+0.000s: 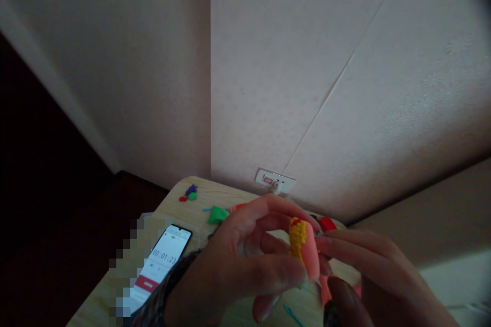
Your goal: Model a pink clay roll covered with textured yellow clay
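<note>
Between the thumb and fingers of my left hand (245,250) is a small smooth pink piece with yellow crochet (297,235) along its left side. A bit of red shows at the top of the yellow stitches. My right hand (372,271) is close on the right, fingers bent together and their tips at the pink piece's right edge. What those fingers pinch is hidden. Below them, pink material (326,288) shows beside the right thumb. A teal plastic needle (292,314) lies on the table under the hands.
On the wooden table (215,191) are a lit phone (166,253) with a running timer, a green piece (218,215), small purple, green and red pieces (191,191), and a red block (327,223). A wall socket (274,180) with a plug sits behind the table's back edge.
</note>
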`<state>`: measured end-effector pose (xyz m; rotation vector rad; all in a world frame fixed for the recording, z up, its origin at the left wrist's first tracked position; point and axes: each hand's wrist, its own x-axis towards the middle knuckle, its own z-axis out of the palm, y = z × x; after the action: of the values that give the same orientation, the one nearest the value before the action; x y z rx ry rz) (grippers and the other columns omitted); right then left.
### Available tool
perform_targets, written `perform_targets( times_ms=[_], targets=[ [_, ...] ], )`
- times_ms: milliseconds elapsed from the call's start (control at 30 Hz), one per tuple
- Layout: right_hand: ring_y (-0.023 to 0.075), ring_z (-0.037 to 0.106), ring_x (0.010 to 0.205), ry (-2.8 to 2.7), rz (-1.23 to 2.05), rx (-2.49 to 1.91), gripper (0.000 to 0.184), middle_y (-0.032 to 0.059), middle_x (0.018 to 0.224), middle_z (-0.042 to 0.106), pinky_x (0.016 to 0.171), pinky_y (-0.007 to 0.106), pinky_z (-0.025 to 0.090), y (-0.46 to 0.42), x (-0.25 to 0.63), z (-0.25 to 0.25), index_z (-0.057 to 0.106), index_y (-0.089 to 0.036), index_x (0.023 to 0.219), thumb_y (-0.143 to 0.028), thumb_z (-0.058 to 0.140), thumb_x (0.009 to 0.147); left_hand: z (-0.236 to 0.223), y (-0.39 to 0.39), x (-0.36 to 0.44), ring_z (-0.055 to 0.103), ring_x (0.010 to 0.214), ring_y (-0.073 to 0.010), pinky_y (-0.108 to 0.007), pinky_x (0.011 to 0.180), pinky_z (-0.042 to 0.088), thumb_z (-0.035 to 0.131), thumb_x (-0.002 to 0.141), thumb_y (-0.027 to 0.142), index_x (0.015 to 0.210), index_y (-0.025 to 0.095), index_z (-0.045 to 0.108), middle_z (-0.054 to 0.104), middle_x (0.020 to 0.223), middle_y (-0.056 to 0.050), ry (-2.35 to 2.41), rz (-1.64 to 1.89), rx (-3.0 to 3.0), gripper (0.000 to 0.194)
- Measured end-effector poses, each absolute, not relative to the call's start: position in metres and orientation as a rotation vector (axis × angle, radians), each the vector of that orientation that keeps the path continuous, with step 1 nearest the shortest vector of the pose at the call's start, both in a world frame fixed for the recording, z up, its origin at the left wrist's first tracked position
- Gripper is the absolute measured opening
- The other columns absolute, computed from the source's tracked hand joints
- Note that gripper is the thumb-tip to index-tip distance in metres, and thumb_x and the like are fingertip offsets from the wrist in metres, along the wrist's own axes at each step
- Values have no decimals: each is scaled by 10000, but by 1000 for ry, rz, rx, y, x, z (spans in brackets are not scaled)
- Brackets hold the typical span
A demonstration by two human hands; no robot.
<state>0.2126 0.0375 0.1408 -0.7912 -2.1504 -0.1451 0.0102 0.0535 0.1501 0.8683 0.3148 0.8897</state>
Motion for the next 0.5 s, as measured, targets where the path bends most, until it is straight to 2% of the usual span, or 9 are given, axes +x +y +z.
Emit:
perform_targets(
  times_ms=[100,267,400,500],
  targets=[
    [136,727,875,-2119,-133,-824,280,52,996,718,713,167,596,38,212,137,649,-226,1151,-137,524,917,147,56,11,405,383,29,-63,331,330,737,787,257,979,175,607,651,824,18,303,928,857,246],
    [115,724,840,-2122,-158,-829,244,31,941,713,720,146,583,36,209,137,662,-245,1113,-163,530,925,141,57,13,403,386,30,-63,338,338,732,803,271,1011,183,610,653,836,18,261,957,882,257],
    [127,717,857,-1994,-131,-981,238,23,1001,717,678,178,578,29,199,135,666,-282,1104,-187,523,939,139,59,15,401,375,35,-68,328,318,731,801,263,988,179,612,648,846,21,324,979,893,236],
    [146,700,845,-1878,-72,-1069,225,17,988,721,646,223,552,25,186,133,671,-281,1090,-184,540,934,140,61,15,416,379,24,-83,324,300,751,781,317,982,181,616,632,820,25,399,984,929,278]
  ],
)
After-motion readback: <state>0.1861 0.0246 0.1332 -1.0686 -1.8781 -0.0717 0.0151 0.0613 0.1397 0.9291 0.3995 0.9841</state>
